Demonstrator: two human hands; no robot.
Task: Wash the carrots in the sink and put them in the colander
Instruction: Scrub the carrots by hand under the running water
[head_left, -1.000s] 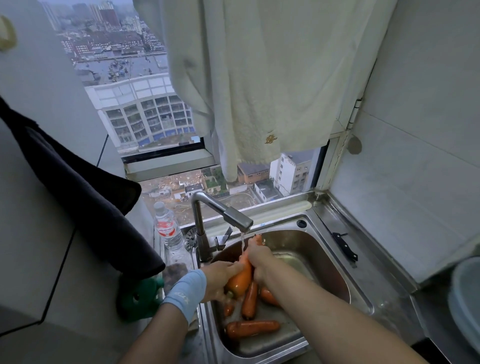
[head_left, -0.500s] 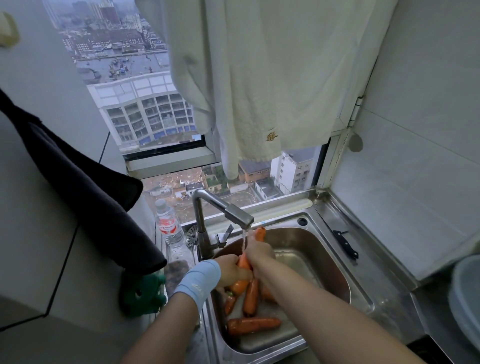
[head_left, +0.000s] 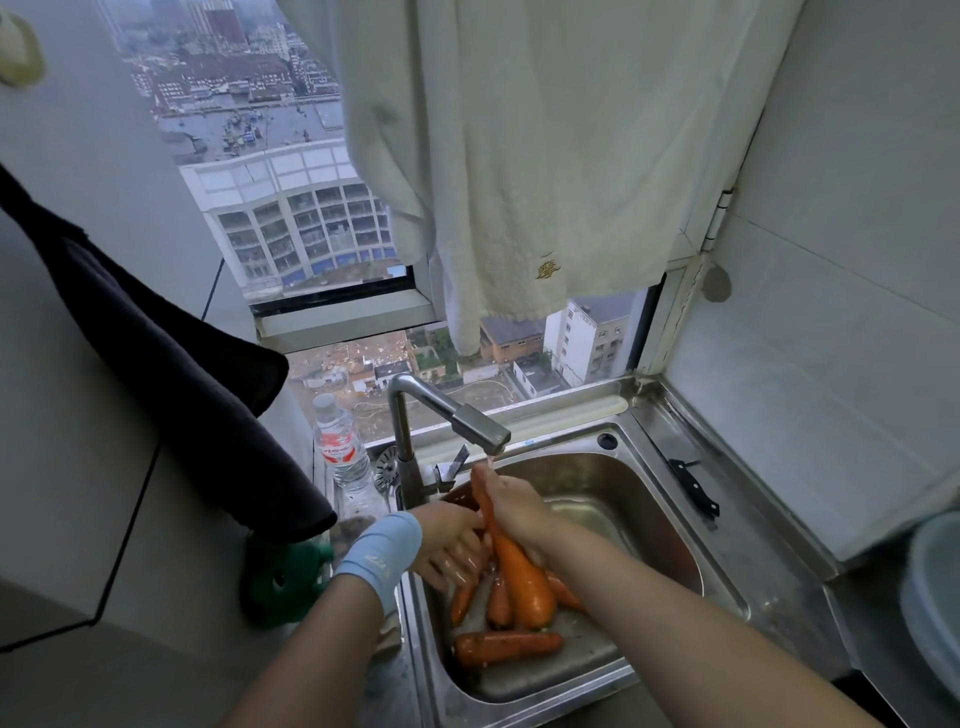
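Note:
Over the steel sink (head_left: 649, 512) I hold one long orange carrot (head_left: 519, 577) under the running faucet (head_left: 470, 418). My right hand (head_left: 514, 506) grips its thin upper end near the spout. My left hand (head_left: 454, 543), with a light blue wristband, rubs its middle from the left, fingers wet and loosely spread against it. Several other carrots lie in the basin below, one of them (head_left: 506, 647) lying crosswise at the front. At the right edge of the view I see the pale rim of a colander or bowl (head_left: 932, 597).
A water bottle (head_left: 340, 449) stands left of the faucet, with a sink strainer (head_left: 387, 467) beside it. A black knife (head_left: 693, 486) lies on the draining board at the right. A dark cloth (head_left: 171, 389) and a green object (head_left: 283, 582) are at the left.
The carrot has been turned so its thick end now points down toward me. My left hand slid along it and both hands shifted slightly; water still runs.

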